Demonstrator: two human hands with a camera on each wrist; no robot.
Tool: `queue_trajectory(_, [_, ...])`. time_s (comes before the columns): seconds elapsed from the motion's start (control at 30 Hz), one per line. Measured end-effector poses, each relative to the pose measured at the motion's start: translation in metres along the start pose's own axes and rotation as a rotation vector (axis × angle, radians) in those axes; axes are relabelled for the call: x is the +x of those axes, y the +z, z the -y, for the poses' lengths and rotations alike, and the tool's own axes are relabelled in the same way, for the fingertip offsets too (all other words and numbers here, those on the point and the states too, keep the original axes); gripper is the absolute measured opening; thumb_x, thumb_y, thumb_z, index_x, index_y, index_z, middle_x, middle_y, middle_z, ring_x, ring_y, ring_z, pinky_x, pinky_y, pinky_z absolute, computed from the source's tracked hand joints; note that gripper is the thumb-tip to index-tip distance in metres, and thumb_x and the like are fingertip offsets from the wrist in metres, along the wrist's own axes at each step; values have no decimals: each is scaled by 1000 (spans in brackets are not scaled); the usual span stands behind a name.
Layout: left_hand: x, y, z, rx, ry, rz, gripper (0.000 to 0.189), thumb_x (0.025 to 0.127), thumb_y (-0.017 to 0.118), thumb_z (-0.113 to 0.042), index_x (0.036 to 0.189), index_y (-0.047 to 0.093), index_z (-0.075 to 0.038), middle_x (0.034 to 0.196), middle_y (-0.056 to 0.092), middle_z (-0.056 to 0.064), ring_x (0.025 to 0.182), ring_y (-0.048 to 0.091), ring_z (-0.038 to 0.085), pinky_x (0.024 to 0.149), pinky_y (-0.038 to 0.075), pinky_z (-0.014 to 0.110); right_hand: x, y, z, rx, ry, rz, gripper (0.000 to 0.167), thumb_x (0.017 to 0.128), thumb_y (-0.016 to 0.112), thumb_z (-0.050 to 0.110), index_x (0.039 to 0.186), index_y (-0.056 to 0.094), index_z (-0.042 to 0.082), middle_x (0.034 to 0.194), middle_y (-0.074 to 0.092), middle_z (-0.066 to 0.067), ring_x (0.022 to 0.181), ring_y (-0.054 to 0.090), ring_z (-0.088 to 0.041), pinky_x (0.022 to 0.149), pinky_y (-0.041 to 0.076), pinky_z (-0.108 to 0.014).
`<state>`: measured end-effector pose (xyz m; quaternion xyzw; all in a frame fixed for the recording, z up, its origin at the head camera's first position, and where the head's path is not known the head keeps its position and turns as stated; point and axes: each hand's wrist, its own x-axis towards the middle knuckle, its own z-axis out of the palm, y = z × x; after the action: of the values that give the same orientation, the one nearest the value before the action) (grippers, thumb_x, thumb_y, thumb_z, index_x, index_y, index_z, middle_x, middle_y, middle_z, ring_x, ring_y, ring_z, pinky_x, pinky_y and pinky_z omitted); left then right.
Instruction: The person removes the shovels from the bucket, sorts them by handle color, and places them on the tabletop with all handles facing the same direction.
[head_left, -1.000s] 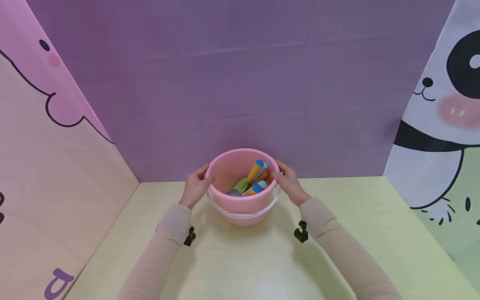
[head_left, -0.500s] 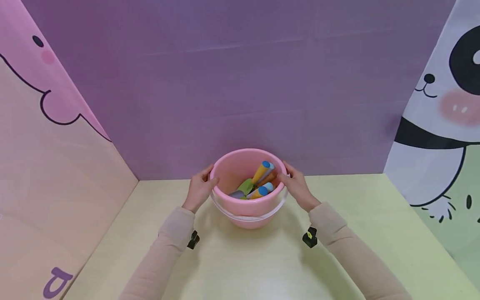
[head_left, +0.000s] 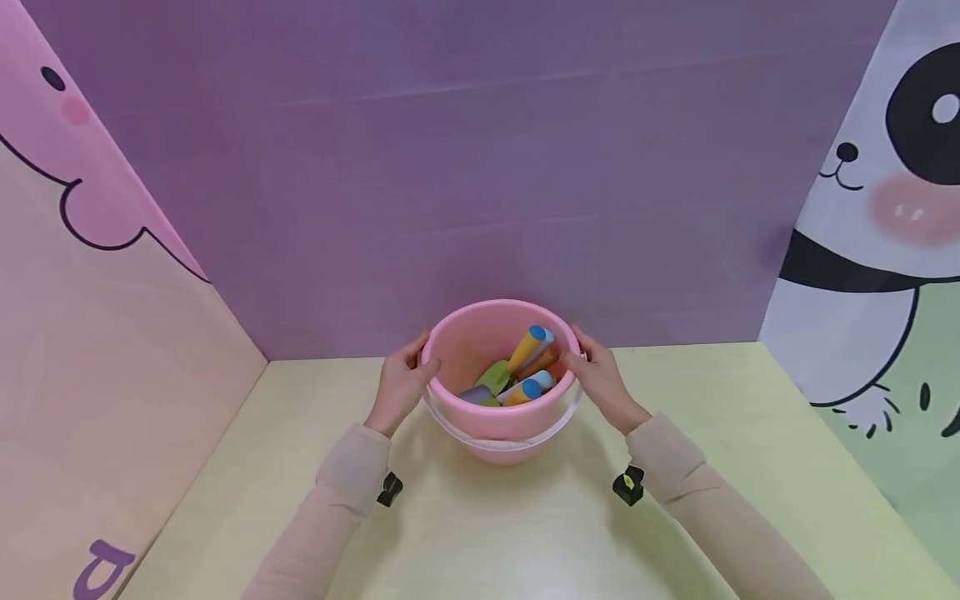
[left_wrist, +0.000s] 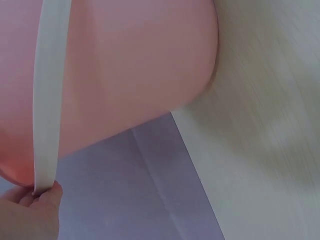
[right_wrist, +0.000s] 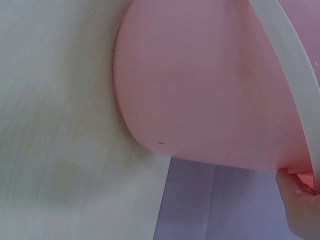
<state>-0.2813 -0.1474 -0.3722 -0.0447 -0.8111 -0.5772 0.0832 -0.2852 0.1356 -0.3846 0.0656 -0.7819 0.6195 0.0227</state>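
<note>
Head view: left grip [head_left: 401, 382] and right grip [head_left: 602, 379] are pinching the pink bucket [head_left: 498, 426] by its rim [head_left: 495, 412]; equal pressing is probably helping against tipping the tools [head_left: 526, 350] inside

- The counter [head_left: 502, 533] has wide room before the pink bucket [head_left: 480, 425] and out past both arms.
- The purple wall [head_left: 480, 167] stands close behind, blocking the back.
- The left hand [head_left: 401, 383] and right hand [head_left: 603, 383] take up the bucket's sides.
- The white handle [head_left: 498, 446] hangs across the front.
- Inside, tools [head_left: 523, 352] crowd the right; the back left has room.
</note>
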Motion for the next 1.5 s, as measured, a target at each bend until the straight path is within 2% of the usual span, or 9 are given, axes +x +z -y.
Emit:
queue_trajectory(0.17, [-4,5,-4,18,24,-5,52,86,58,-12,136,43,-4,134,49,15,119,51,26,93,45,34,-6,-5,1,0,2,-25,59,91,49,18,144,26,6,148,30,-11,137,26,-27,107,31,-40])
queue_trajectory(0.33, [-9,5,-5,57,46,-2,53,85,59,-12,135,44,-3,132,50,17,117,52,26,93,46,36,-12,-7,2,7,-1,-18,59,91,49,18,145,26,7,148,31,-11,136,28,-28,104,35,-40])
queue_trajectory(0.73, [-21,-4,-5,125,45,15,54,83,60,-10,134,45,-2,129,53,18,113,56,26,91,47,37,-23,0,-1,9,-21,-13,57,91,49,15,143,28,4,146,34,-12,132,34,-28,101,37,-37])
queue_trajectory(1.07, [-30,-12,-5,169,48,22,54,82,60,-10,133,46,-1,127,54,18,110,58,26,88,49,35,-31,5,4,-1,-29,-20,56,89,50,14,142,33,5,144,37,-12,134,32,-28,100,38,-37])
queue_trajectory(1.27, [-40,-17,-6,153,55,24,53,82,60,-9,133,46,1,129,53,18,112,56,26,89,48,33,-38,9,5,-11,-31,-2,55,90,49,15,142,32,7,144,37,-11,133,33,-28,100,38,-38])
queue_trajectory(1.5, [-50,-21,-4,155,44,-4,53,81,61,-10,132,47,0,128,54,16,111,57,24,87,48,30,-43,11,7,3,-21,12,55,90,49,16,142,33,10,144,38,-8,131,35,-25,100,39,-37])
